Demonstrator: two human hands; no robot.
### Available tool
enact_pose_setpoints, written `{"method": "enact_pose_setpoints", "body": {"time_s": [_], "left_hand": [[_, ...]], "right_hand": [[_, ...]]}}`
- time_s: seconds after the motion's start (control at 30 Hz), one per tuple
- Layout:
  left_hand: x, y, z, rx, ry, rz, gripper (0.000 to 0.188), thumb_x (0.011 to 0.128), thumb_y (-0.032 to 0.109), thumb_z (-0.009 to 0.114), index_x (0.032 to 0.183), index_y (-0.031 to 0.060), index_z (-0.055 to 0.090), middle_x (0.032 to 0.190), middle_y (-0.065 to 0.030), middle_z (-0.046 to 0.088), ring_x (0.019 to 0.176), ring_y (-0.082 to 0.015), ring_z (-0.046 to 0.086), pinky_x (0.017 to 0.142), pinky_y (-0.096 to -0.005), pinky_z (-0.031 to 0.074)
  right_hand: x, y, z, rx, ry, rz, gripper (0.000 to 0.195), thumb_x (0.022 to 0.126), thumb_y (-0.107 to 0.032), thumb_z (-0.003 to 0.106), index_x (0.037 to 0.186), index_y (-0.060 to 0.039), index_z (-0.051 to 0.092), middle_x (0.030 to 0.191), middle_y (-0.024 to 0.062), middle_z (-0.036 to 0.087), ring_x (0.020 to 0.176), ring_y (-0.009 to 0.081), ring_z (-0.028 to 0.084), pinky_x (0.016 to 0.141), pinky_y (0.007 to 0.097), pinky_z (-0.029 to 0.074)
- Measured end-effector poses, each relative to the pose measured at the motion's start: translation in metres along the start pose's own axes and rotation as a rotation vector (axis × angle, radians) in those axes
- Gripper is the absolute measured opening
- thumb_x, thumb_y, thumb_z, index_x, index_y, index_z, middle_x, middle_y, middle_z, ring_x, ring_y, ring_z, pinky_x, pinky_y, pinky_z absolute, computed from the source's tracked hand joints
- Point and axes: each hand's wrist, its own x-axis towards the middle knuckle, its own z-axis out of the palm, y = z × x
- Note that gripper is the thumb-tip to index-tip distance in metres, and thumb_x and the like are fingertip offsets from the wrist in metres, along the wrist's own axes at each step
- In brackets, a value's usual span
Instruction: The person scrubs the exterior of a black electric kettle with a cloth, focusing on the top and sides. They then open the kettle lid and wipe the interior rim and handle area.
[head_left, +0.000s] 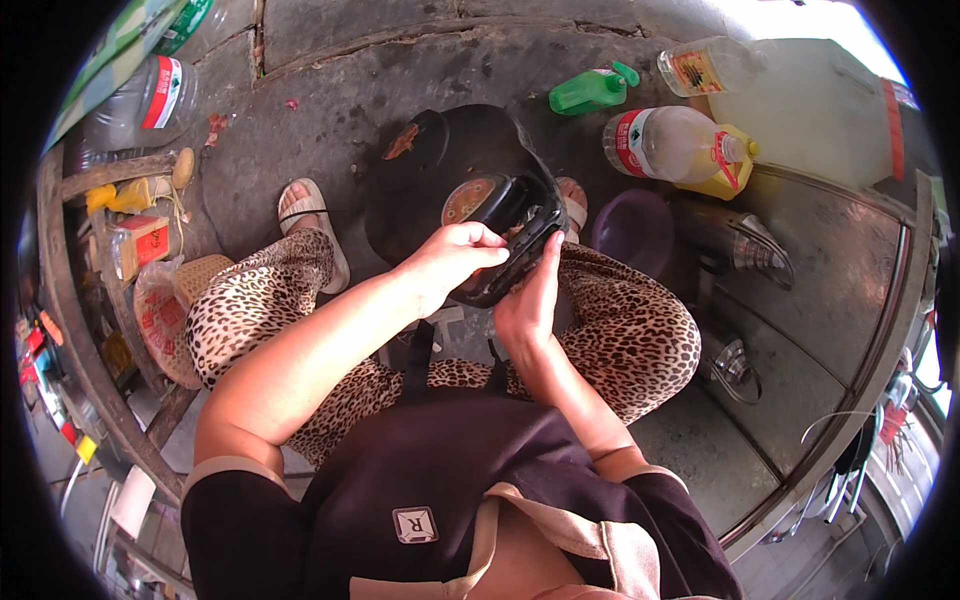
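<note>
A bulky, rounded black plastic object (480, 142) stands tilted between my knees. It bears a round patterned sticker (466, 201) and a brown patch on its far side; what kind of object it is I cannot tell. My right hand (529, 300) supports its raised near edge (525, 251) from the right and below. On the other side of that edge, my left hand (461, 259) has its thumb and forefinger close together against the slot. Some pale brown bits show in the slot. Whether the left fingers pinch anything is hidden.
To the right are a green spray bottle (592, 91), a clear plastic jug (667, 142), a large translucent container (802, 112), a purple basin (634, 229) and metal kettles (750, 247). A wooden frame (71, 300) and a woven basket (202, 277) stand on the left.
</note>
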Motion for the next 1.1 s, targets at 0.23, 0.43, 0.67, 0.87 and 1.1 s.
{"method": "enact_pose_setpoints", "body": {"time_s": [0.23,0.43,0.67,0.87,1.1], "left_hand": [[0.002,0.009,0.019,-0.024,0.159,-0.012,0.010,0.088,0.016,0.066,0.092,0.0068,0.063,0.081,-0.0005,0.063,0.071,-0.0080,0.057,0.064,-0.0227,0.044],[0.009,0.006,0.025,0.103,0.307,0.055,0.019,0.087,0.021,0.069,0.084,0.0035,0.063,0.080,-0.0034,0.064,0.072,-0.0096,0.059,0.066,-0.0248,0.047],[-0.014,0.010,0.007,-0.001,0.168,0.084,0.014,0.091,0.012,0.062,0.100,0.0009,0.064,0.095,-0.0052,0.066,0.088,-0.0108,0.061,0.079,-0.0250,0.048],[-0.025,0.014,-0.009,0.057,0.068,0.075,0.026,0.091,0.004,0.057,0.116,-0.0019,0.061,0.105,-0.0085,0.066,0.095,-0.0141,0.062,0.087,-0.0277,0.048],[-0.009,0.021,0.004,0.091,0.178,-0.012,0.016,0.087,0.009,0.065,0.102,0.0007,0.064,0.092,-0.0059,0.066,0.085,-0.0120,0.062,0.077,-0.0256,0.049]], "right_hand": [[0.001,0.004,0.002,-0.001,0.044,-0.031,0.062,0.095,-0.058,0.042,0.127,-0.0059,0.053,0.124,0.0075,0.058,0.115,0.0210,0.053,0.102,0.0356,0.039],[0.001,0.007,0.004,0.022,0.060,-0.021,0.061,0.095,-0.058,0.042,0.125,-0.0063,0.054,0.122,0.0072,0.058,0.115,0.0210,0.053,0.103,0.0347,0.039],[0.002,0.006,0.009,0.042,-0.053,-0.001,0.059,0.096,-0.057,0.042,0.124,-0.0063,0.054,0.117,0.0068,0.059,0.112,0.0196,0.054,0.102,0.0357,0.039],[0.000,0.008,0.008,0.019,-0.054,0.004,0.057,0.096,-0.057,0.043,0.119,-0.0065,0.055,0.110,0.0052,0.060,0.105,0.0183,0.055,0.098,0.0343,0.040],[-0.006,0.006,0.018,0.008,-0.013,0.018,0.064,0.096,-0.059,0.040,0.130,-0.0051,0.050,0.124,0.0080,0.057,0.115,0.0206,0.052,0.104,0.0362,0.036]]}}
